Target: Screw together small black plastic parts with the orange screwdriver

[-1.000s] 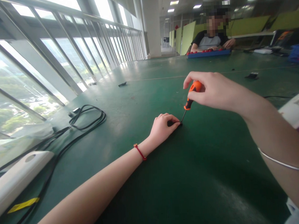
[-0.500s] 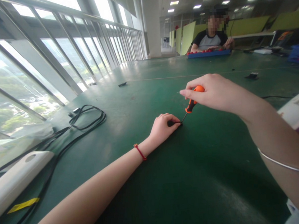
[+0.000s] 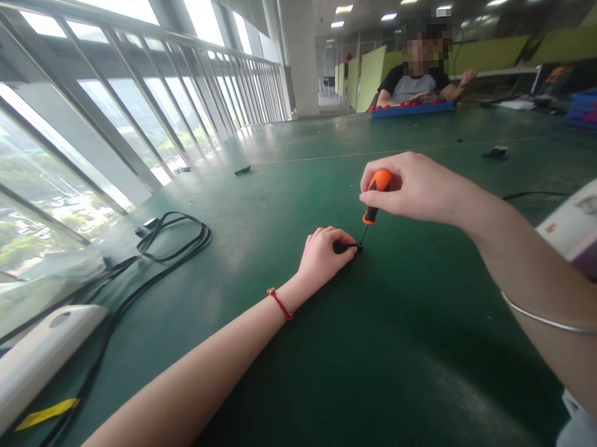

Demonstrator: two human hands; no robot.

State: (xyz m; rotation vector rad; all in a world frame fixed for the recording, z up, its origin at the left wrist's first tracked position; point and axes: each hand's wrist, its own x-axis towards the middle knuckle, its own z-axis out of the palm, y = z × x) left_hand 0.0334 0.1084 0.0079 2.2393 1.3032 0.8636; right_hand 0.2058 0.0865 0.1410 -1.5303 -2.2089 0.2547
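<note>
My right hand point(image 3: 401, 186) is closed round the orange and black handle of a screwdriver point(image 3: 371, 213). The tool leans slightly, and its thin metal shaft points down to a small black part point(image 3: 359, 247) on the green table point(image 3: 266, 378). My left hand point(image 3: 325, 254) rests low on the table with thumb and fingers pinched on that black part. Most of the part is hidden by the fingers, so its kind cannot be made out. The screwdriver tip meets it just beyond my left fingertips.
Black cables point(image 3: 173, 233) lie looped on the left beside a long white casing point(image 3: 45, 360) and a yellow strip point(image 3: 47, 413). Across the table a person point(image 3: 416, 80) sits behind a blue tray point(image 3: 413, 110) with red pieces. A small black piece point(image 3: 242, 170) lies far left of centre.
My right hand has turned the screwdriver handle more upright and shifted slightly left, its thumb and fingers now wrapped round it. My left hand keeps its pinch. The person opposite has raised one hand.
</note>
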